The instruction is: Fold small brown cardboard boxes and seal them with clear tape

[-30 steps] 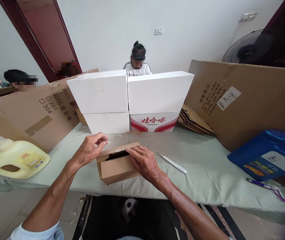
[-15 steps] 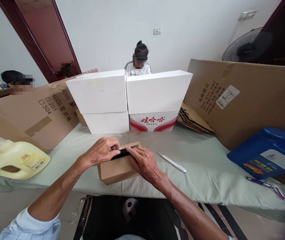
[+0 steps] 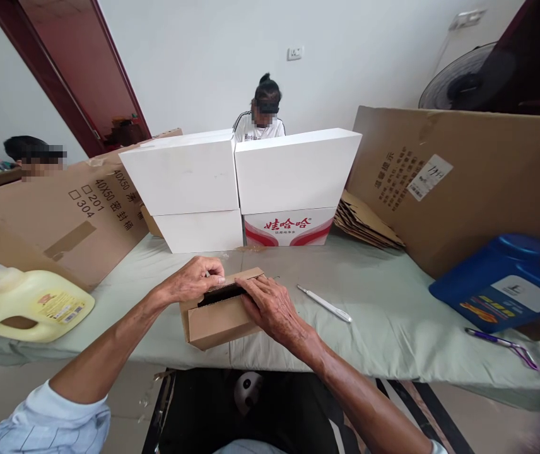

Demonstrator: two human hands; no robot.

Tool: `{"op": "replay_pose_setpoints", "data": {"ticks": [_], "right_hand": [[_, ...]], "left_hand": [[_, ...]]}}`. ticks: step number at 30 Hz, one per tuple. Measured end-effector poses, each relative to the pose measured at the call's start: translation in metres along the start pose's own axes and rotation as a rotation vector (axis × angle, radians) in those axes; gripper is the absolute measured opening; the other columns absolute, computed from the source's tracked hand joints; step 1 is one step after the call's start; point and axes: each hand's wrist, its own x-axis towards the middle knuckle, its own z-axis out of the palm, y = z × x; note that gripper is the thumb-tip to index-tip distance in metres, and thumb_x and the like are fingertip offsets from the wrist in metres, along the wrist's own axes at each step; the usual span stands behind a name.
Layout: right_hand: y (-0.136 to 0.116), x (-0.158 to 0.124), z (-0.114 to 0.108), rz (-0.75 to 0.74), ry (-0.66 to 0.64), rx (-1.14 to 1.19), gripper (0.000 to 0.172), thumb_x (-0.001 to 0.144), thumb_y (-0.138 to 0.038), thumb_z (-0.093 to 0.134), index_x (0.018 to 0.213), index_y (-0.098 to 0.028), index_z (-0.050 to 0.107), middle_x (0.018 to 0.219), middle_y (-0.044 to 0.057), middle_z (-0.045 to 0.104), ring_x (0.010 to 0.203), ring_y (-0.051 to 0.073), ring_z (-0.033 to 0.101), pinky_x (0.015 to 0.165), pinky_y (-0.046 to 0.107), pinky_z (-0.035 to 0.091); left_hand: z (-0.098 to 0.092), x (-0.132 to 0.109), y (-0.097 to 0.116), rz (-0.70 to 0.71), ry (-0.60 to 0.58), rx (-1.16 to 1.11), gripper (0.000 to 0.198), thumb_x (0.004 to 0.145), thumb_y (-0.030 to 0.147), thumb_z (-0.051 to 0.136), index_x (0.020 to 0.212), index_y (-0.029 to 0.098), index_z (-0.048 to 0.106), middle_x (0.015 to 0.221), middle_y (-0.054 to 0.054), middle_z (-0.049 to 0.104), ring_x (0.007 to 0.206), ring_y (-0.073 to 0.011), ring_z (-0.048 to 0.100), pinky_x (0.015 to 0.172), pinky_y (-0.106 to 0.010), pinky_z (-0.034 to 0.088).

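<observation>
Your left hand [image 3: 194,280] was up in the air beside the small cardboard box [image 3: 217,318] a moment ago. Now it has come down on the left end of the top flap. Its fingers [image 3: 211,276] are bent and close together, and I cannot tell if they pinch anything. Your right hand [image 3: 270,309] has not moved. Its fingers lie flat and spread on the right end of the flap. So both hands now press the flap, but a dark gap still shows under it, so the box looks not quite shut. The box sits at the near edge of the bench [image 3: 393,315], in the middle.

Now count, left to right:
- one yellow jug [image 3: 33,302]
- one small cardboard box
- four white boxes [image 3: 293,170], stacked at the far side
- one thin white tool [image 3: 324,304]
- one blue jug [image 3: 501,284]
- one purple tool [image 3: 501,342]
</observation>
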Motion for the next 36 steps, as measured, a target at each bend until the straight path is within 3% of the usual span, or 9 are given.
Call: {"op": "replay_pose_setpoints", "data": {"ticks": [3,7,10,13,17,22,28,32,36], "right_hand": [[0.001,0.002,0.0,0.007,-0.019,-0.009,0.03,0.109,-0.014,0.055,0.135,-0.021,0.068,0.106,0.009,0.082,0.096,0.024,0.074,0.085,0.036,0.054],[0.004,0.005,0.001,0.017,-0.028,-0.028,0.027,0.108,-0.014,0.057,0.131,-0.022,0.07,0.107,0.009,0.083,0.096,0.024,0.074,0.084,0.035,0.053],[0.006,0.007,0.0,0.004,-0.04,-0.036,0.028,0.109,-0.014,0.057,0.133,-0.021,0.07,0.108,0.009,0.083,0.094,0.023,0.074,0.083,0.034,0.054],[0.008,0.011,0.001,-0.007,-0.008,-0.037,0.033,0.11,-0.013,0.052,0.138,-0.02,0.068,0.108,0.011,0.082,0.096,0.024,0.074,0.084,0.035,0.056],[0.008,0.022,-0.005,0.029,0.132,0.016,0.031,0.114,-0.02,0.049,0.138,-0.019,0.069,0.099,0.01,0.08,0.089,0.023,0.072,0.082,0.036,0.057],[0.001,0.06,-0.023,0.161,0.248,0.524,0.043,0.108,-0.045,0.069,0.145,-0.024,0.066,0.105,0.006,0.077,0.081,0.017,0.069,0.075,0.033,0.059],[0.001,0.107,-0.038,0.273,0.222,1.043,0.048,0.091,-0.068,0.083,0.088,-0.02,0.073,0.069,-0.001,0.07,0.062,0.014,0.064,0.061,0.029,0.056],[0.001,0.119,-0.046,0.329,0.252,1.181,0.053,0.081,-0.07,0.089,0.082,-0.021,0.072,0.067,-0.002,0.069,0.062,0.014,0.064,0.065,0.031,0.059],[-0.002,0.124,-0.046,0.396,0.327,1.171,0.05,0.081,-0.067,0.089,0.077,-0.02,0.071,0.071,-0.002,0.065,0.069,0.013,0.061,0.071,0.031,0.058]], "left_hand": [[-0.009,0.013,-0.021,-0.072,0.092,-0.068,0.023,0.082,0.039,0.071,0.069,0.021,0.066,0.068,0.0,0.067,0.063,-0.0161,0.057,0.058,-0.027,0.044],[-0.036,0.028,-0.053,-0.13,0.364,-0.145,0.034,0.076,0.052,0.076,0.069,0.02,0.065,0.065,-0.003,0.067,0.062,-0.0178,0.062,0.057,-0.028,0.051],[-0.053,0.027,-0.061,-0.113,0.494,-0.245,0.044,0.076,0.061,0.077,0.076,0.019,0.067,0.08,-0.008,0.076,0.067,-0.0179,0.068,0.063,-0.031,0.059],[-0.054,0.018,-0.05,-0.062,0.49,-0.34,0.05,0.079,0.066,0.078,0.086,0.017,0.071,0.095,-0.012,0.081,0.071,-0.0181,0.073,0.07,-0.034,0.064],[-0.04,0.01,-0.022,0.015,0.45,-0.419,0.046,0.081,0.061,0.084,0.084,0.018,0.07,0.084,-0.008,0.079,0.063,-0.0163,0.07,0.068,-0.035,0.065],[-0.021,0.012,0.017,0.185,0.416,-0.243,0.024,0.093,0.042,0.073,0.085,0.019,0.073,0.075,-0.003,0.076,0.066,-0.0165,0.07,0.067,-0.031,0.062],[-0.009,0.019,0.043,0.418,0.481,0.01,0.019,0.1,0.026,0.062,0.086,0.02,0.073,0.069,0.001,0.074,0.063,-0.0138,0.07,0.065,-0.025,0.057],[-0.005,0.02,0.05,0.451,0.593,-0.054,0.018,0.104,0.029,0.065,0.091,0.02,0.074,0.073,0.001,0.077,0.064,-0.0141,0.074,0.065,-0.025,0.061],[0.002,0.02,0.054,0.596,0.753,0.117,0.018,0.109,0.027,0.062,0.099,0.02,0.075,0.081,0.0,0.078,0.07,-0.0134,0.074,0.071,-0.025,0.061]]}}
